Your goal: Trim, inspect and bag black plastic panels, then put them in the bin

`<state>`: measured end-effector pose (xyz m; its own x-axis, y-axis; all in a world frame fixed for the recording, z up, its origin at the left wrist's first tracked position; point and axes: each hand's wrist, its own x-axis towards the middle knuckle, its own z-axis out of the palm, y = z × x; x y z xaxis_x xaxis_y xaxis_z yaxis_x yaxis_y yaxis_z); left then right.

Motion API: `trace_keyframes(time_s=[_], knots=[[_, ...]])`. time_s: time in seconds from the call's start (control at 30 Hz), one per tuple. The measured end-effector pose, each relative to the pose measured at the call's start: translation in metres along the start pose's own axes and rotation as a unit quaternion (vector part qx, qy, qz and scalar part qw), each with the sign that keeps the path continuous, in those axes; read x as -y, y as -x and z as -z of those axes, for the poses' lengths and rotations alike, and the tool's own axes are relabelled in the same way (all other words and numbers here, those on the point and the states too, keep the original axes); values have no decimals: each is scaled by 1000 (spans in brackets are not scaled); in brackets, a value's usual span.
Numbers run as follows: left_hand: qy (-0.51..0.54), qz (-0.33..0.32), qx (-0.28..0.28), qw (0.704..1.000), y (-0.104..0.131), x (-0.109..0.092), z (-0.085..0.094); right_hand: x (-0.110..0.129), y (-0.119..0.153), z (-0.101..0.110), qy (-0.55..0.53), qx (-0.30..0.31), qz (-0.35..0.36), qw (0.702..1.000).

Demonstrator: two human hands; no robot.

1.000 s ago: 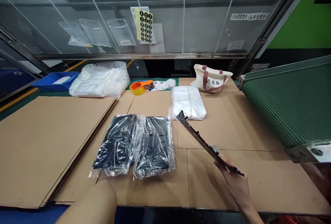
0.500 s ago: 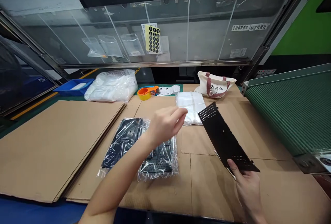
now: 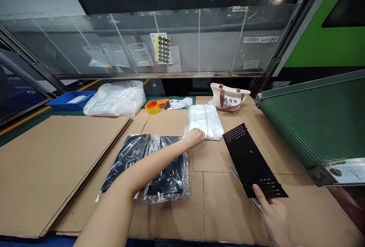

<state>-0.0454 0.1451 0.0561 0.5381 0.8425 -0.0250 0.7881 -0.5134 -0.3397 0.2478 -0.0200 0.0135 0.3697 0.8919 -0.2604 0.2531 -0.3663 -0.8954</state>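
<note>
I have the black panel [image 3: 251, 159] by its near end in the right hand [image 3: 275, 214], thumb on top, the grip closed on it. Its long axis slants away from me and leftward, so the perforated far end points toward the stack of clear bags [image 3: 203, 117]. That bearing is what matters most to me: the stack lies beyond and left of the panel, with the left hand [image 3: 194, 137] much the nearer of the two, right at its front corner. The left grip has its fingers curled in; I cannot tell whether it pinches a bag or touches the stack. A slim silvery object [image 3: 236, 176] shows from under the panel's left edge. Below my left forearm lie two bagged black parts [image 3: 168, 186], side by side on the cardboard-covered tabletop [image 3: 219, 209]. Farther out I see the tape dispenser [image 3: 155, 106], a cloth bag [image 3: 228, 98] behind the stack, and the green conveyor [image 3: 319, 125] on the right.
</note>
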Motion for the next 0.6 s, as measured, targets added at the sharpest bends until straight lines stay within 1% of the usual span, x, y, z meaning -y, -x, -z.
trace_keyframes(time_s=[0.2,0.3,0.43,0.6], knots=[[1,-18,-21,1000,3,7,4,20,7,-12,-48,-25,53,997],[3,-16,-34,999,5,10,7,24,10,-15,-61,-23,76,995],[5,1,-41,999,5,16,7,22,11,-17,-64,-18,78,995],[24,-4,-34,999,0,17,6,22,12,-17,-53,-15,71,996]])
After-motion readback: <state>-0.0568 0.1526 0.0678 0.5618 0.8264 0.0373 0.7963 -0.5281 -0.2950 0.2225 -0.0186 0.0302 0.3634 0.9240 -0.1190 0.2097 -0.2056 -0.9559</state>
